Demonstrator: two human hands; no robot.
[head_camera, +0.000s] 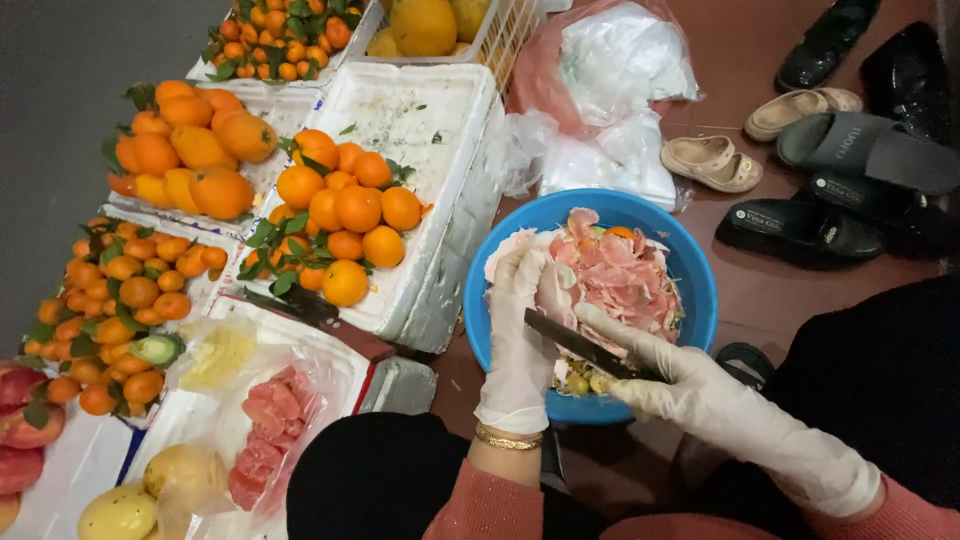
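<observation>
Lowest in the frame, your two gloved hands worked over the blue basin (700, 300) at centre right. Your right hand (700, 395) was closed round the handle of a dark knife (575, 343), the blade pointing up-left across the bowl. Your left hand (522, 330), a gold bracelet (508, 439) at its wrist, was curled around a piece of pink fruit (553, 292), pressed against the blade's edge. That piece looked soft, wet and likely slippery under latex, so a cupped hold from behind, fingertips clear of the edge, seemed the safe place to take it; it was probably light and easily torn. Pink peelings (625, 275) filled the basin beyond your hands.

Lower left, peeled pink segments (265, 435) lay in a clear bag beside yellow fruit (120, 512). Farther, at left centre, heaps of oranges (345, 215) with leaves sat on a white foam box (430, 120). Upper right, sandals and dark shoes (800, 230) stood on the brown floor, with plastic bags (615, 70) near them.
</observation>
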